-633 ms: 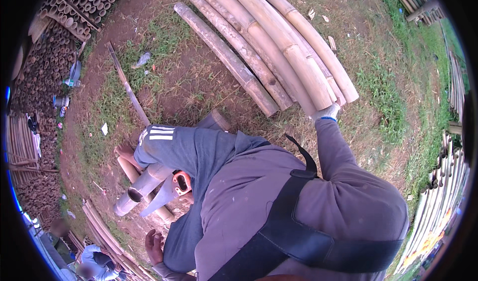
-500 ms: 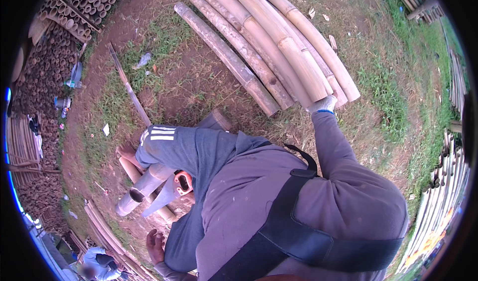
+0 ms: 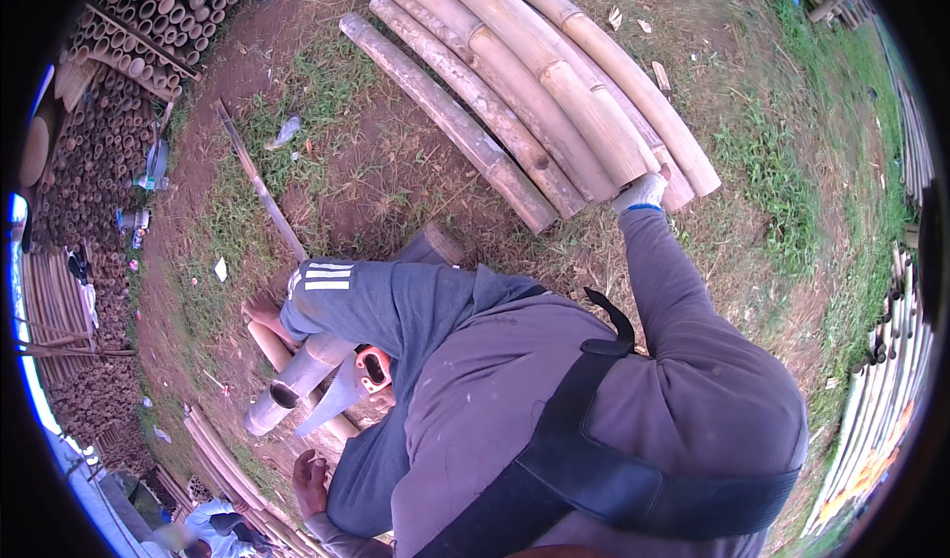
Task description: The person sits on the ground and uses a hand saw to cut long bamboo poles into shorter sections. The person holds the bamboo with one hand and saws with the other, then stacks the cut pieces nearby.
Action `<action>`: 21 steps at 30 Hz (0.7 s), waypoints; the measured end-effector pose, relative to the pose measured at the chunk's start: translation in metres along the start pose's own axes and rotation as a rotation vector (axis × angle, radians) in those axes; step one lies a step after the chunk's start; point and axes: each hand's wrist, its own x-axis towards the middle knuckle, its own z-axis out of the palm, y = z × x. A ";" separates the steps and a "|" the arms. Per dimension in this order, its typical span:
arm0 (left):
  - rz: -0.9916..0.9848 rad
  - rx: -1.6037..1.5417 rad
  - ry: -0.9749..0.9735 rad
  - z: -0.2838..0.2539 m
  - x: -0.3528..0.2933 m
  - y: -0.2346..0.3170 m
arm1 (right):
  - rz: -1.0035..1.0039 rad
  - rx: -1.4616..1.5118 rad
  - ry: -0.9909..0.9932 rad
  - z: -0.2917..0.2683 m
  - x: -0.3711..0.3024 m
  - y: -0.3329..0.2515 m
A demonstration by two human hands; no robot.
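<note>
My right hand [image 3: 641, 194], in a whitish glove with a blue cuff, is closed at the near end of a thick bamboo pole [image 3: 584, 98]. That pole lies on top of a row of several others on the ground. Low on the left is my bare left hand [image 3: 310, 481], its fingers curled beside my knee; what they hold, if anything, is too small to make out. Close by, a handsaw [image 3: 374, 368] with an orange handle rests against my leg, its blade by a grey bamboo piece [image 3: 300, 368] with an open hollow end.
One foot [image 3: 265, 313] rests near the short bamboo pieces. A split bamboo strip [image 3: 259, 177] lies on the grass and dirt. Stacked bamboo [image 3: 99, 152] lines the left side, more poles [image 3: 881, 390] the right. Another person [image 3: 213, 530] is at the lower left.
The view has shifted slightly. My right hand has shifted a little at the pole's end, and its fingertips now show along the pole's side. My left hand stays beside the knee.
</note>
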 end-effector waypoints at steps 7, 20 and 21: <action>0.031 -0.112 0.122 0.006 -0.010 0.001 | 0.058 -0.220 0.151 -0.138 0.002 -0.012; -0.058 -0.148 0.096 0.005 -0.014 -0.019 | -0.223 0.102 0.283 -0.067 0.032 -0.061; -0.066 -0.153 0.085 0.001 -0.008 -0.025 | -0.231 0.128 0.286 -0.054 0.028 -0.055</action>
